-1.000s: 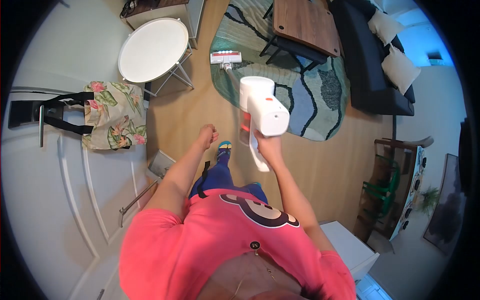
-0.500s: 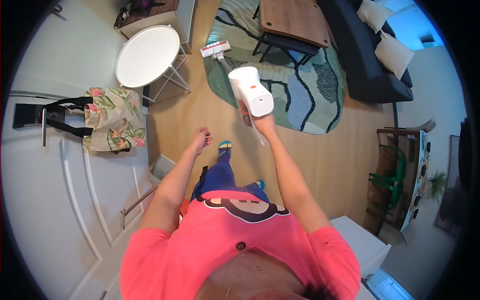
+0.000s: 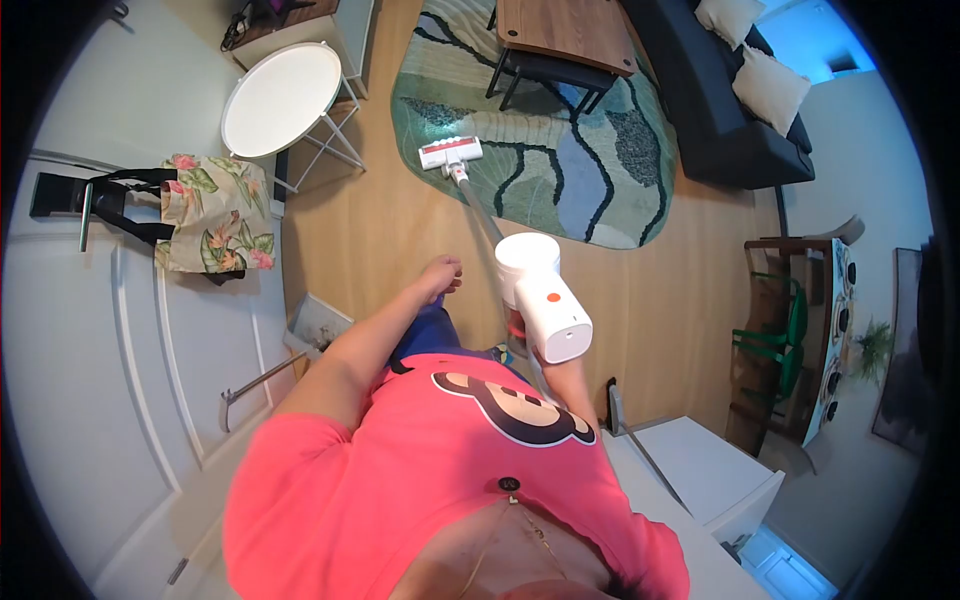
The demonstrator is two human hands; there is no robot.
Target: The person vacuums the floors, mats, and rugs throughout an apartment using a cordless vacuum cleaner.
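Observation:
A white stick vacuum cleaner (image 3: 556, 305) with an orange-red dot slants down and away in front of me. Its handle is in the grip of my right hand (image 3: 548, 368), largely hidden beneath the white body. A grey tube leads to the floor head (image 3: 450, 153), which rests on the near left part of the green patterned rug (image 3: 545, 220). To the left of the tube, my left hand (image 3: 441, 276) hangs in the air, holding nothing, its fingers loosely bent and slightly apart.
A round white side table (image 3: 282, 100) stands left of the rug, with a floral bag (image 3: 215, 215) hanging on the door nearby. Wooden table (image 3: 565, 35) and dark sofa (image 3: 715, 110) lie ahead. A green chair (image 3: 790, 340) and white cabinet (image 3: 690, 465) are right.
My right hand has drawn the vacuum back toward my body, its floor head sliding nearer over the rug. My left hand has shifted a little to the right.

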